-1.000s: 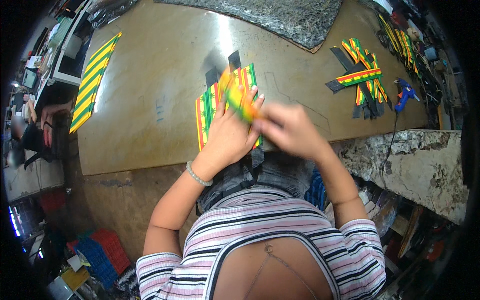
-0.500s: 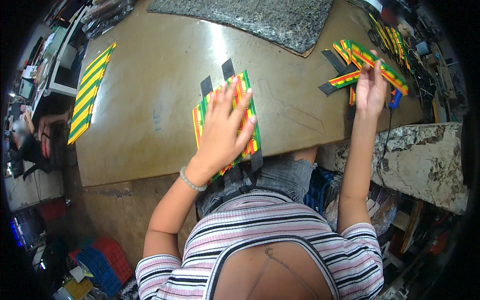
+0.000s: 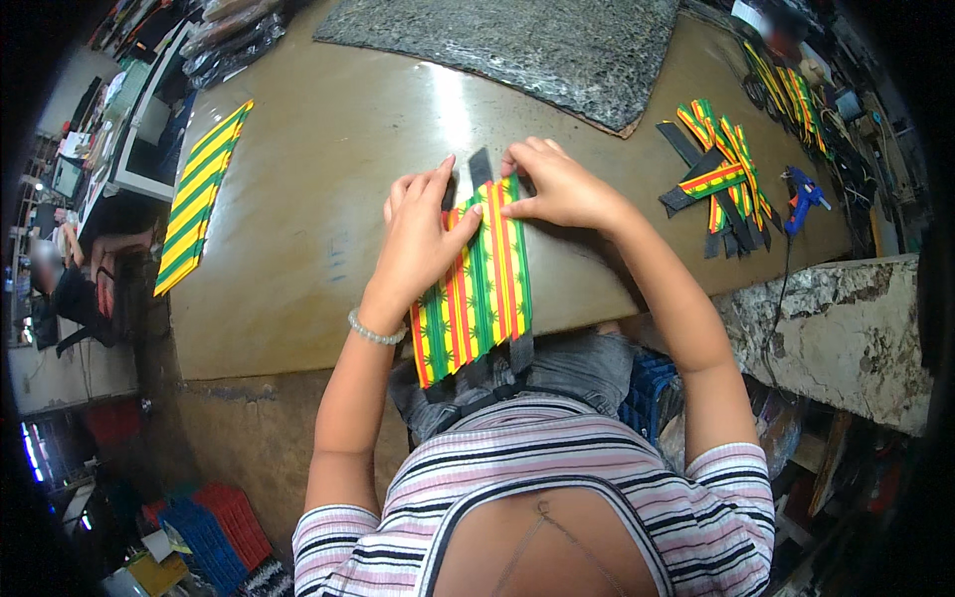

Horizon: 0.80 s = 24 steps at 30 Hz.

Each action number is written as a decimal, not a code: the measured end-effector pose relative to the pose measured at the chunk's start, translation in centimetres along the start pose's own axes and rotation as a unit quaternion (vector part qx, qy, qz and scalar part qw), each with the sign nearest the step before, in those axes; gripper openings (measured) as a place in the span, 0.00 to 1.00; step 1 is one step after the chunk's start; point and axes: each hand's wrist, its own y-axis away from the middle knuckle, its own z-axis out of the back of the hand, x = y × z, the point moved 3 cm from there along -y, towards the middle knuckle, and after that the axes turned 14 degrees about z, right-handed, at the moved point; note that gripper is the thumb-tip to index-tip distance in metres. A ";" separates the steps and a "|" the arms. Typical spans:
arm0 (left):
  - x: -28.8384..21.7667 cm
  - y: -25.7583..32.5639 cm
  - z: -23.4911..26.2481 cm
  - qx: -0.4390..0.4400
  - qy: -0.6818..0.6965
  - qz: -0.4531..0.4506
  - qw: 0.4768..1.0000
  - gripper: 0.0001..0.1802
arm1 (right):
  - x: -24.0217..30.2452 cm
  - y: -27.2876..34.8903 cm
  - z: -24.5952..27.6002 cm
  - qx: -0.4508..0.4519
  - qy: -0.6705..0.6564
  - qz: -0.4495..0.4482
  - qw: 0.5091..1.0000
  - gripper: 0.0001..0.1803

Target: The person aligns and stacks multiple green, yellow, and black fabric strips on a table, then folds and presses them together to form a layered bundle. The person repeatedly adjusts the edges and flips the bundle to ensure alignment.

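Strips printed in red, yellow and green with dark leaf shapes lie side by side as a slanted panel (image 3: 473, 298) at the table's near edge. Black webbing ends stick out past it, one at the far end (image 3: 481, 167) and another at the near end (image 3: 521, 355). My left hand (image 3: 418, 234) rests on the panel's far left part, fingers stretched and thumb lying across the strips. At the far right corner, my right hand (image 3: 562, 189) closes thumb and fingers on the edge of the rightmost strip. The left palm hides part of the panel.
Loose patterned strips with black webbing lie in a pile (image 3: 716, 179) on the right, beside a blue glue gun (image 3: 804, 199) with a cord. A yellow-green striped piece (image 3: 204, 199) lies left. A mottled grey sheet (image 3: 507, 60) covers the far table; more strips (image 3: 796, 95) hang beyond.
My right hand has come from the pile to the panel; the strip it held now lies at the panel's right side. My left hand has shifted slightly left, uncovering more of the panel.
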 end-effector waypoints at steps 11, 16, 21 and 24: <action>-1.3 -3.5 0.6 0.299 0.306 0.111 0.897 0.18 | 2.6 2.3 0.5 -0.174 -0.367 -0.046 0.913 0.22; -2.2 -3.0 1.2 0.314 0.292 0.133 0.893 0.17 | 2.5 4.1 1.1 -0.250 -0.309 -0.077 0.914 0.18; -2.4 -2.9 1.2 0.315 0.284 0.135 0.896 0.17 | 1.7 4.1 0.2 -0.204 -0.409 -0.140 0.878 0.20; -2.5 -2.8 0.9 0.301 0.291 0.120 0.900 0.17 | 2.0 3.6 -0.7 -0.138 -0.493 -0.089 0.854 0.17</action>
